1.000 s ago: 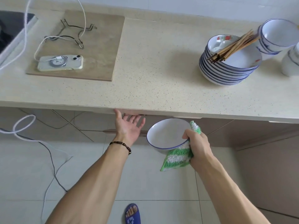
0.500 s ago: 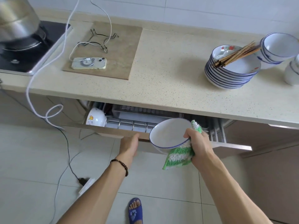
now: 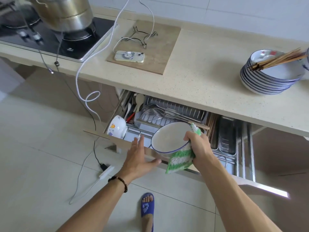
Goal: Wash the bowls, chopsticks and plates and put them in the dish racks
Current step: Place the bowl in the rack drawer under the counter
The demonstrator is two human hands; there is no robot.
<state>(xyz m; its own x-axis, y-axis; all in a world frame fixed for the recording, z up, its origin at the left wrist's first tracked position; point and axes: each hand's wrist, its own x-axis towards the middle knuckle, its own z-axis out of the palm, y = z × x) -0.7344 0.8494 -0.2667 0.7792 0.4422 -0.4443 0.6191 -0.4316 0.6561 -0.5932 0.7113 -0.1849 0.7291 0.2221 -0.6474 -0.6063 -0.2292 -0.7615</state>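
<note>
A speckled beige counter carries a black cooktop at far left, a tan board near the middle, and a stack of blue-rimmed plates at right. A phone and a wire stand lie on the board; chopsticks rest across the plates.

White bowl, blue rim, tilted, held over open dish-rack drawer together with green-white cloth. Stack of blue-rimmed plates on counter at right; brown chopsticks lie across top one. Patterned white bowl upturned at drawer's left end.
</note>
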